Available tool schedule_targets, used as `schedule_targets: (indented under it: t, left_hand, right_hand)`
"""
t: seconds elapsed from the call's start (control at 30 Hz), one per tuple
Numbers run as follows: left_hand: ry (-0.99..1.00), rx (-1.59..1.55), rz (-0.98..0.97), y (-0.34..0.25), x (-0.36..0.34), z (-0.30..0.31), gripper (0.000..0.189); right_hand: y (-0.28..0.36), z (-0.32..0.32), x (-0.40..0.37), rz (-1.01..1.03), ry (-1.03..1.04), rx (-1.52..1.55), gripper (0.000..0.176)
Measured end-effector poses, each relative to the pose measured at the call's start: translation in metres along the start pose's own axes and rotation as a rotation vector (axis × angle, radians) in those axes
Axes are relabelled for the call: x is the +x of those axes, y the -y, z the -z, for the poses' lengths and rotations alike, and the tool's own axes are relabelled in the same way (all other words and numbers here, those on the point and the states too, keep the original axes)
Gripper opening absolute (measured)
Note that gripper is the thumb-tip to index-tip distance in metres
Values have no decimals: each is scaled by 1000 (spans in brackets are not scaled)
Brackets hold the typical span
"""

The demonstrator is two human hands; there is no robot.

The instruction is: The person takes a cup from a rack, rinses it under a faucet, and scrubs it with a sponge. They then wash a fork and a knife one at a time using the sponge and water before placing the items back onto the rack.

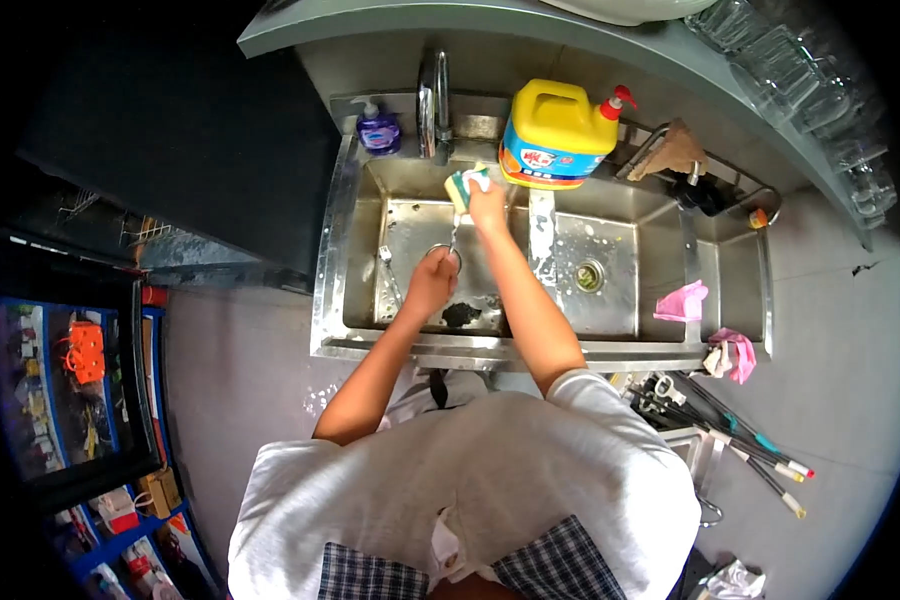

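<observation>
My right hand is closed on a yellow and green sponge with white foam on it, over the back of the left basin. My left hand is closed lower in the same steel basin, its fingers round a thin metal utensil whose shaft points up toward the sponge. The utensil's lower end is hidden in the hand. Left of my left hand, another slim utensil lies on the basin floor. A dark scrap lies near the basin's front.
Behind the basins stand a purple soap bottle, the faucet and a large yellow detergent jug. The right basin has a drain. Pink cloths hang at the right divider. Glasses line the overhead shelf.
</observation>
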State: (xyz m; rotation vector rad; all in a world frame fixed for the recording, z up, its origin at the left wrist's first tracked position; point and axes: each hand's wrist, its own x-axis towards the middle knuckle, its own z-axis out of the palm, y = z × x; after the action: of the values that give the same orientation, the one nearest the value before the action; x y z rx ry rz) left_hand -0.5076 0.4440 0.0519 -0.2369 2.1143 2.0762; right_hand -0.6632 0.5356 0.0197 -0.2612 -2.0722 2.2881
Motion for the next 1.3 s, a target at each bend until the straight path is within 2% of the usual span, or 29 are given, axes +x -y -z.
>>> schedule_targets:
  t: [0.1, 0.13, 0.2, 0.27, 0.33, 0.4, 0.53, 0.6, 0.67, 0.8, 0.97, 1.0, 1.07, 1.2, 1.3]
  left_hand:
    - [163, -107, 52, -19, -11, 4, 24]
    - [154, -173, 110, -21, -13, 3, 24]
    - [132, -304, 224, -22, -17, 1, 23]
    - [45, -278, 172, -9, -12, 3, 23]
    - [-7, -234, 124, -1, -1, 6, 25]
    - [-23, -175, 94, 6, 5, 11, 27]
    - [-65, -165, 65, -1, 6, 9, 20]
    - [-148, -294, 7, 0, 10, 6, 18]
    - [-231, -428, 2, -5, 12, 0, 18]
    - [-165, -284, 42, 6, 22, 6, 18]
    - [-241, -465, 103, -4, 35, 16, 15]
    - [-291, -440, 115, -9, 38, 24, 17]
    - [-269, -543, 48, -8, 41, 48, 20]
    - [-183, -293, 86, -18, 27, 64, 17]
    - [-152, -298, 163, -16, 23, 73, 15]
  right_hand:
    - [17, 2, 11, -6, -23, -15, 21]
    - [10, 5, 21, 60, -40, 26, 23]
    - [-3, 15, 41, -106, -45, 103, 25]
    - [25, 28, 18, -166, 53, 263, 25]
    - [21, 39, 0, -189, 27, 194, 25]
    - [10, 50, -22, -204, 199, 17, 24]
    - [23, 57, -73, -274, 463, -52, 25]
    - [37, 59, -88, -436, 530, 120, 28]
    - [46, 64, -97, -492, 593, 190, 31]
    - [30, 66, -93, -489, 565, 242, 30]
    - [21, 81, -80, -364, 525, 186, 26]
    - [22, 89, -75, -357, 567, 103, 27]
    - [18, 107, -64, -331, 632, 101, 27]
    - [37, 119, -56, -293, 663, 11, 27]
    - [30, 121, -52, -287, 361, 173, 20]
